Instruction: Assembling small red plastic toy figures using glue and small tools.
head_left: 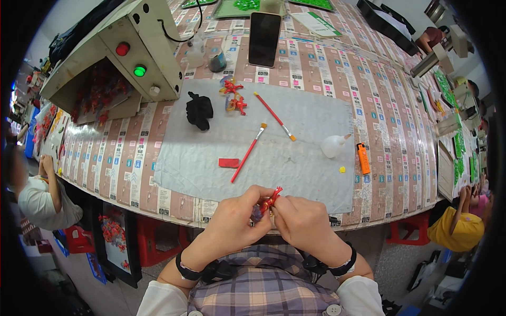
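Close to the table's near edge, a small glossy red figurine (271,201) with gold and purplish parts is held between both hands. My left hand (237,216) is closed around its lower part, so much of it is hidden. My right hand (307,217) pinches it from the other side, with the fingertips pressed together. Beyond the hands, on a grey mat (300,181), lie a red-handled paintbrush (245,160), a second paintbrush (273,115) and a small red block (229,163). Two similar figurines, an upper one (231,87) and a lower one (237,106), lie farther back.
A black cloth (199,110) lies on the mat's left. On the right are a white squeeze bottle (332,147), a yellow bit (342,169) and an orange tool (363,159). A phone (264,39) stands behind; a metal machine (118,58) holding red figurines stands left. People sit at both sides.
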The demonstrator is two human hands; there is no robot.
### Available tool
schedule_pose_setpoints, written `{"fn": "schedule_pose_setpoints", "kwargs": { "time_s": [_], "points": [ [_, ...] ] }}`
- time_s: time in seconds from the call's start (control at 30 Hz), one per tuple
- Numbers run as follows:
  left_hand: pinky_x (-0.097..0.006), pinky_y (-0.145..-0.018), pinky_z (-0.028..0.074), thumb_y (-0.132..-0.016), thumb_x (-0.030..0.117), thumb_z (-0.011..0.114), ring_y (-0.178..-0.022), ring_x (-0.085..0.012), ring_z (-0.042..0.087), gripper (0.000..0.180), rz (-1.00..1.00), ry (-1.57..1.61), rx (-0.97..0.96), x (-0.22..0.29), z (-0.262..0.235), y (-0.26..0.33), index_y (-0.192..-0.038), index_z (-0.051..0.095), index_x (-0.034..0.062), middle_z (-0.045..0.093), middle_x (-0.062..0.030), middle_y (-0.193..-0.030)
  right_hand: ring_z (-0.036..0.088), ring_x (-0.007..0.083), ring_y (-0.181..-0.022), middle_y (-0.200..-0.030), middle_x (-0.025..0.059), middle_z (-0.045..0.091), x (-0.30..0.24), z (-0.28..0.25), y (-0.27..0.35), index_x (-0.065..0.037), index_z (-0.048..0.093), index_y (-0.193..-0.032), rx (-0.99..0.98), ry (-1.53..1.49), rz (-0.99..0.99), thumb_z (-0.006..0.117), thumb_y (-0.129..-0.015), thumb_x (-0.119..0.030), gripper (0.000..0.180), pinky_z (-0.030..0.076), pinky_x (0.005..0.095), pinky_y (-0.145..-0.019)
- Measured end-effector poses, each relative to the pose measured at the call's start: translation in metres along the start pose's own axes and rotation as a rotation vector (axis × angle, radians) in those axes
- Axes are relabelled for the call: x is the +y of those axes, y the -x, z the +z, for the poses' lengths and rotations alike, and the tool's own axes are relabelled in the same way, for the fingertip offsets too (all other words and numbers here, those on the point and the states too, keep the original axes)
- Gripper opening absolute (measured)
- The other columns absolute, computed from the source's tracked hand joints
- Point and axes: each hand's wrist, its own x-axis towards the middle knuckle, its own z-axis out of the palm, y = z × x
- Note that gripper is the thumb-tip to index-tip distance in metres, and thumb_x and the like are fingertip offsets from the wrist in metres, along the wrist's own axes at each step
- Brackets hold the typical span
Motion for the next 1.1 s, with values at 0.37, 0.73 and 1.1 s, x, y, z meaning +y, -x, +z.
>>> {"fn": "schedule_pose_setpoints", "kwargs": {
  "time_s": [0.37, 0.73, 1.1],
  "points": [
    [-0.03, -0.057, 0.05, -0.078, 0.012, 0.063, -0.07, -0.0248, 0.065, 0.033, 0.007, -0.009, 0.001, 0.001, -0.0007, 0.0003, -0.107, 0.051, 0.0009, 0.064, -0.0134, -0.084, 0.055, 0.0197, -0.053, -0.061, 0.0044, 0.051, -0.0004, -0.0005, 0.0003, -0.007, 0.05, -0.078, -0.001, 0.008, 0.006, 0.064, -0.074, -0.014, 0.016, 0.042, 0.0316, -0.045],
    [-0.03, -0.059, 0.051, -0.079, 0.012, 0.062, -0.073, -0.0264, 0.066, 0.031, 0.01, -0.021, -0.006, 0.0018, -0.0018, -0.0013, -0.105, 0.051, 0.0006, 0.065, -0.0143, -0.087, 0.055, 0.0195, -0.053, -0.062, 0.0042, 0.051, 0.0004, -0.0005, 0.0003, -0.007, 0.05, -0.078, -0.004, 0.004, 0.01, 0.063, -0.074, -0.014, 0.016, 0.042, 0.0315, -0.045],
    [-0.031, -0.06, 0.051, -0.078, 0.011, 0.062, -0.072, -0.0268, 0.065, 0.032, -0.011, 0.009, -0.009, 0.0017, -0.0021, -0.0016, -0.105, 0.051, 0.0008, 0.064, -0.0147, -0.088, 0.055, 0.0205, -0.053, -0.062, 0.0048, 0.051, 0.001, -0.0019, -0.0007, -0.007, 0.05, -0.079, -0.011, -0.008, -0.001, 0.063, -0.075, -0.014, 0.015, 0.042, 0.032, -0.045]
  ]
}}
